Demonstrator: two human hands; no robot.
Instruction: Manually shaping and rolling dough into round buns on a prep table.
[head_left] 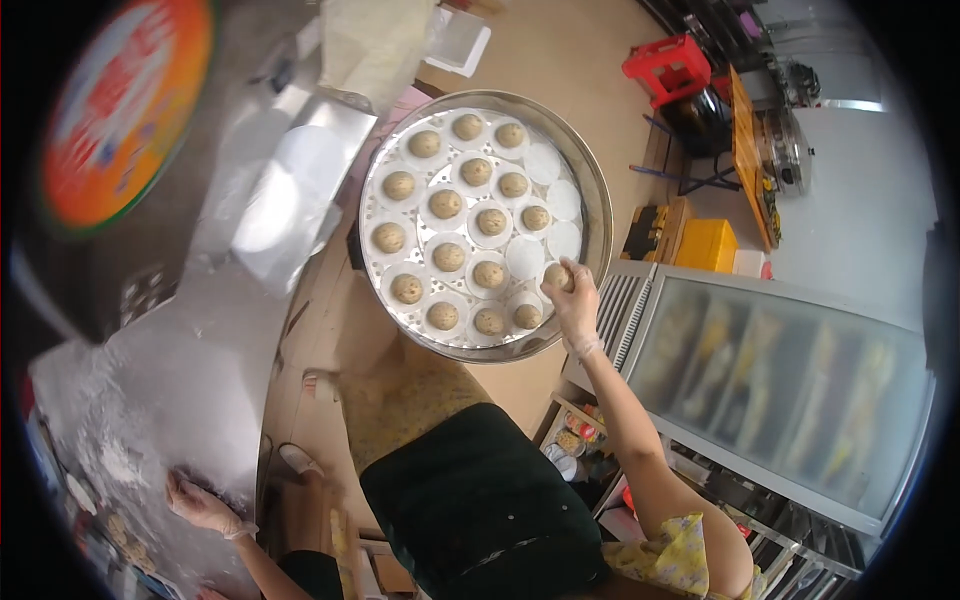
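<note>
My right hand [573,305], in a thin clear glove, pinches a tan, speckled dough ball [556,277] at the right side of a round metal steamer tray [598,180]. Several similar dough balls [448,257] rest on round white paper liners in the tray. A few liners [563,200] near its right wall carry no ball. Far to the lower left, my left hand [205,508], also gloved, lies on the floured metal table [190,400]. Its fingers are loosely spread and nothing shows in them.
Small dough pieces [125,540] lie near the table's left rim. A metal machine [130,120] stands at the upper left. To the right are a glass-topped freezer [770,390], a yellow box [706,244] and a red crate [667,70]. Another person's dark clothing [312,572] shows at the bottom.
</note>
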